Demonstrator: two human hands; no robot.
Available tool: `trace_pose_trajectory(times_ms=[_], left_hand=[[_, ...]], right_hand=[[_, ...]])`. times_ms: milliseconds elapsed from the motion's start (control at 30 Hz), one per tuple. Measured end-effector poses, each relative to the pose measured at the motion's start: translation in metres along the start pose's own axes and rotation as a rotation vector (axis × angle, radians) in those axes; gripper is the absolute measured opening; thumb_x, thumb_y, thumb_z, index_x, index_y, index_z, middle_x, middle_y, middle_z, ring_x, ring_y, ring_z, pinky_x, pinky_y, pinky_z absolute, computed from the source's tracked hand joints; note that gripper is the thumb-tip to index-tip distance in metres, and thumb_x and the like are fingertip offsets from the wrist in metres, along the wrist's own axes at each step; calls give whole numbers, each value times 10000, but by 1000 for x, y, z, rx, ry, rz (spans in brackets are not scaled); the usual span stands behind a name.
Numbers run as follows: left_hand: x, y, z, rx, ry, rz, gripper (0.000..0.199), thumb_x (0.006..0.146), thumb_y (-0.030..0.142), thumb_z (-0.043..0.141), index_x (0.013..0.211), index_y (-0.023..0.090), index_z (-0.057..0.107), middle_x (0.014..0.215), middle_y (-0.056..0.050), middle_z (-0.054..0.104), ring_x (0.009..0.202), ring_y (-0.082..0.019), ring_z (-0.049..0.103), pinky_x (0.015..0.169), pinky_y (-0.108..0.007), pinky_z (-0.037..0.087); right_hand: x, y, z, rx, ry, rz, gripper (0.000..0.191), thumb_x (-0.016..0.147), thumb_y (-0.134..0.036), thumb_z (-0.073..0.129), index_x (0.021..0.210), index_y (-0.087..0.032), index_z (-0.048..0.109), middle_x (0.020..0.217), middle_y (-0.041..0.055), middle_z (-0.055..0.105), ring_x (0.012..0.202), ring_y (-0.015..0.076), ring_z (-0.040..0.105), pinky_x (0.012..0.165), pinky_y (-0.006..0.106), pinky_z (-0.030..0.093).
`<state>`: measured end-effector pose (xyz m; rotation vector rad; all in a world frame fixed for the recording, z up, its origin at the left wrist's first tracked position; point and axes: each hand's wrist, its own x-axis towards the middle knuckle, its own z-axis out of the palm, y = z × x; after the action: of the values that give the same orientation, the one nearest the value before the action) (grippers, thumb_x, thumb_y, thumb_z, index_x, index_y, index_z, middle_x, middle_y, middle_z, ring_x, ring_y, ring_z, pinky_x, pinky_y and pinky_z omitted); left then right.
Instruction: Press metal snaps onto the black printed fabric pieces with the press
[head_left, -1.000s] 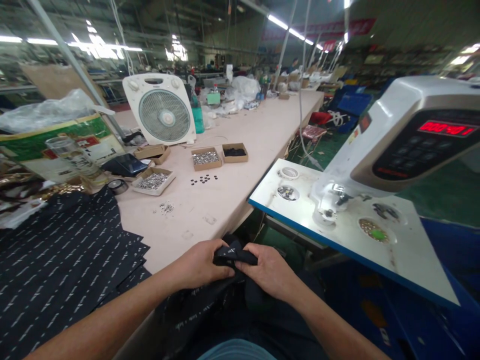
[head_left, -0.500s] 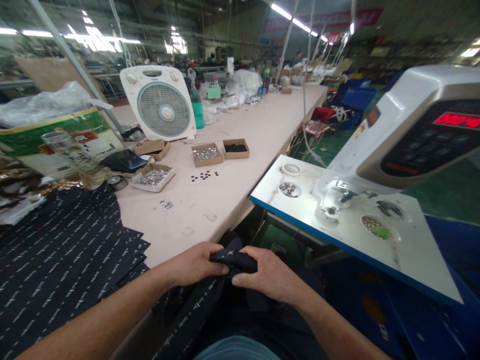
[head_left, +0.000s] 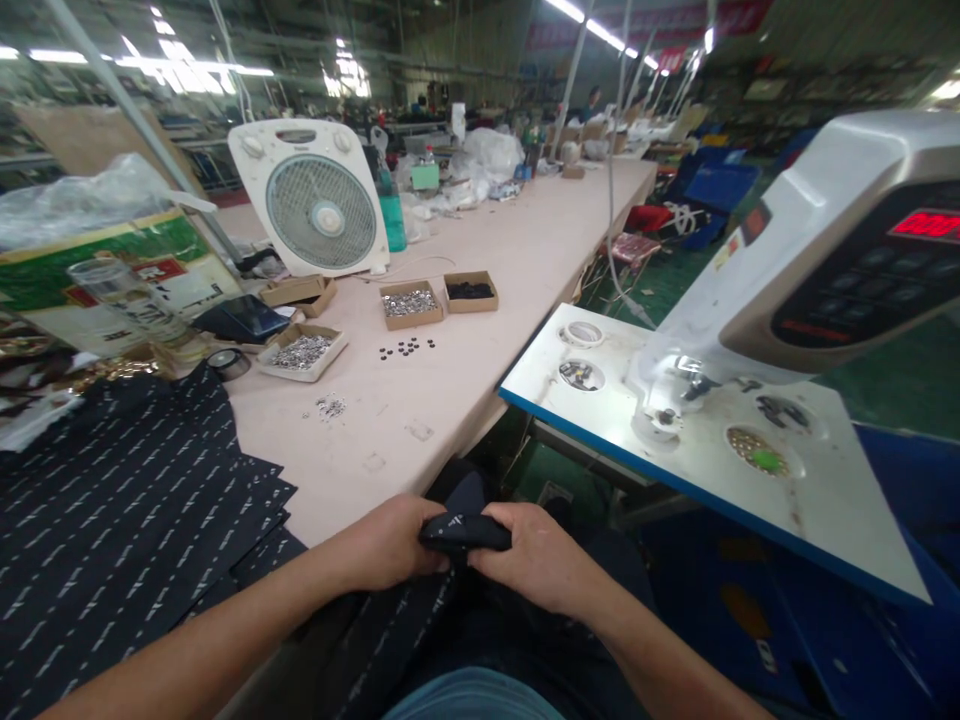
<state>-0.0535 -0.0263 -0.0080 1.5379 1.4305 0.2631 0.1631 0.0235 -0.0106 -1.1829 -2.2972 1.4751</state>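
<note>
So the table (head_left: 480,365) was pretty busy: a pile of printed fabric (head_left: 120,500) covered its near left corner, a white fan (head_left: 326,215) stood farther back, and a tray (head_left: 289,375) of silver bits sat on the left with two small boxes (head_left: 416,318) to its right. Loose black bits (head_left: 406,348) lay just in front of those boxes. Past the right edge, the machine (head_left: 795,220) loomed over its white board (head_left: 832,500), hemming in that side. Both forearms reached in from below, left hand (head_left: 394,540) and right hand (head_left: 536,555) facing each other, each pinching the dark cloth (head_left: 465,530) between thumb and fingers. The cloth was just off the table's near right corner, over the lap. Compared with half a second earlier, its fold looked straighter between the hands and less of the left thumb showed.
</note>
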Motion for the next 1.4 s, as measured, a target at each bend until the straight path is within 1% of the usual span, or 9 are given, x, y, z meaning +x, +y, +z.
trace_pose_trajectory(times_ms=[100, 233, 433, 500, 633, 700, 867, 1133, 1400], left_hand=[[1, 3, 0, 462, 167, 81, 142, 775, 147, 575, 824, 209, 693, 819, -24, 685, 805, -211, 641, 677, -290, 393], [0, 10, 5, 497, 336, 290, 258, 793, 41, 521, 895, 221, 676, 978, -34, 683, 905, -182, 629, 717, -274, 447], [-13, 20, 16, 702, 641, 923, 184, 933, 111, 534, 1006, 226, 657, 1133, -57, 707, 1082, -237, 578, 938, -394, 478], [-10, 21, 19, 763, 589, 854, 160, 940, 132, 547, 1008, 226, 657, 1145, -65, 699, 1093, -250, 572, 940, -415, 472], [-2, 12, 32, 643, 61, 496, 135, 856, 81, 562, 864, 194, 637, 957, -51, 691, 882, -213, 611, 774, -338, 463], [-2, 5, 41, 316, -105, 331, 119, 806, 83, 582, 836, 188, 628, 873, -10, 667, 817, -174, 600, 723, -277, 435], [-6, 1, 57, -525, -369, 43, 159, 722, 201, 743, 855, 153, 670, 740, 48, 572, 703, -108, 485, 660, -214, 367], [-2, 5, 56, -710, -393, -27, 197, 687, 177, 747, 882, 146, 735, 733, 39, 601, 652, -85, 466, 627, -196, 358], [2, 7, 55, -936, -354, -36, 376, 728, 438, 842, 917, 123, 765, 824, -26, 706, 727, -108, 582, 698, -198, 437]], right_hand=[[1, 2, -5, 168, -107, 37, 80, 756, -219, 695, 718, -176, 639, 615, -64, 532, 601, 115, 495, 539, 219, 317], [-9, 4, -11, 194, -75, -54, 87, 816, -247, 688, 774, -171, 680, 744, -29, 619, 710, 146, 570, 639, 237, 405], [-55, 8, -11, -282, 303, -501, 337, 812, -71, 543, 1059, -232, 706, 1079, 74, 721, 985, 237, 620, 926, 392, 432], [-63, 14, -6, -388, 348, -465, 372, 791, -59, 534, 1077, -225, 705, 1083, 88, 723, 974, 253, 618, 913, 410, 424], [-65, 27, 1, -243, 81, -151, 142, 800, -97, 574, 787, -194, 678, 805, 19, 697, 761, 188, 630, 692, 293, 419], [-66, 29, 1, -90, -32, -29, 96, 814, -141, 618, 752, -192, 670, 735, -20, 667, 702, 153, 618, 614, 247, 384], [-66, 25, -11, 173, -25, 124, 124, 794, -287, 740, 869, -192, 715, 755, -37, 662, 717, 149, 593, 601, 215, 392], [-52, 20, -9, 345, 101, 190, 99, 785, -259, 681, 745, -174, 649, 672, -35, 609, 652, 134, 554, 567, 210, 390], [-47, 12, -10, 301, 201, 134, 30, 769, -181, 630, 755, -181, 655, 706, -30, 642, 690, 141, 573, 604, 214, 416]])
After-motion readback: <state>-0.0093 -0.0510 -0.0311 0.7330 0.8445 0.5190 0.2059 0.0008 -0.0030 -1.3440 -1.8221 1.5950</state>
